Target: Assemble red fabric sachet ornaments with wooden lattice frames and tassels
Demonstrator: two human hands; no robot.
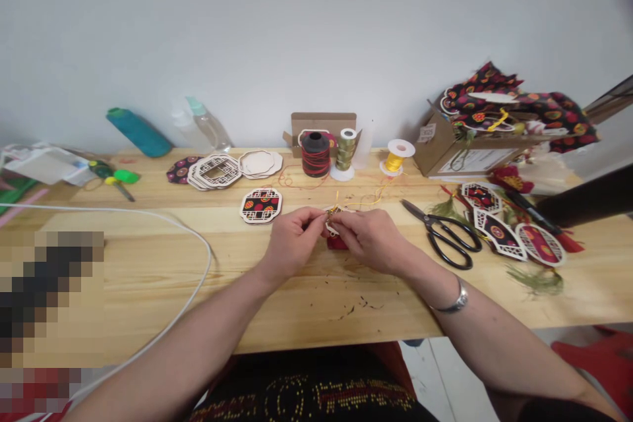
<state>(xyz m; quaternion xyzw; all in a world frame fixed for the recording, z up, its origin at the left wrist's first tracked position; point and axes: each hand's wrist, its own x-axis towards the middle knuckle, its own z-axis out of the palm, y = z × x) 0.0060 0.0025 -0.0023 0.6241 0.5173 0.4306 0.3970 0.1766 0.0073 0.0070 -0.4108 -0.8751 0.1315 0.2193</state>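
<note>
Both hands meet just in front of the black-handled steel scissors (448,232), to their left on the pale wooden tabletop (297,303). The left hand (291,237) is closed in a pinch on a small white-framed ornament piece with a red part beneath (336,237), and the right hand (368,237) is curled shut over the same piece, its fingertips meeting the left's where a thin yellow cord (368,199) comes in. Held low and pressed between two sets of fingertips, the piece looks steadied for fine work on the cord, which trails back towards the small spool of yellow thread (397,157) standing behind the scissors and slightly left, probably so it can feed freely. Further left of that spool stand a reel of olive-gold thread (345,151) and a fat spool of black and red cord (315,153), in front of a small open brown cardboard box (321,125) whose contents I cannot make out. Behind and right of the scissors, a larger open cardboard carton (445,151) is heaped with black fabric pieces printed in red and yellow (514,105). Just right of the scissors lie finished lattice-framed ornaments with tassels (509,234), close at hand; well to their left sit a single lattice-framed octagon (260,204) and a stack of bare wooden lattice frames (217,170).
</note>
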